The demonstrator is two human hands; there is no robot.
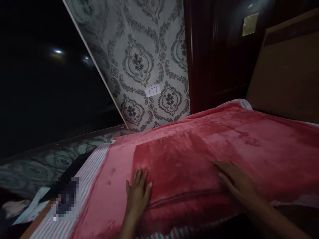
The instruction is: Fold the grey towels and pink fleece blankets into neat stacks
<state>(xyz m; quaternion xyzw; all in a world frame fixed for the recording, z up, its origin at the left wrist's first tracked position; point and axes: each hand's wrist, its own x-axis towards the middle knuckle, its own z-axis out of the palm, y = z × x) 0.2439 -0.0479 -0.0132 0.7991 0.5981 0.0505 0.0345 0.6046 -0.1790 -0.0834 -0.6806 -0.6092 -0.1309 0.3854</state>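
Observation:
A red plush blanket (119,172) is spread over a surface in front of me, and a darker red rectangle (171,162) shows in its middle. Whether that rectangle is a folded layer or brushed pile, I cannot tell. My left hand (137,192) lies flat at the rectangle's left edge, fingers spread, holding nothing. Near its right side, my right hand (235,177) rests on the plush with fingers stretched out, also holding nothing. A crease runs across the plush between my hands, nearer to me.
A striped cloth (93,169) shows beneath the blanket on the left. A blurred-out item (66,199) lies on it. Behind stand a patterned wall with a paper label (153,90) reading 277, a large dark screen (50,76) and a brown cardboard panel (286,66).

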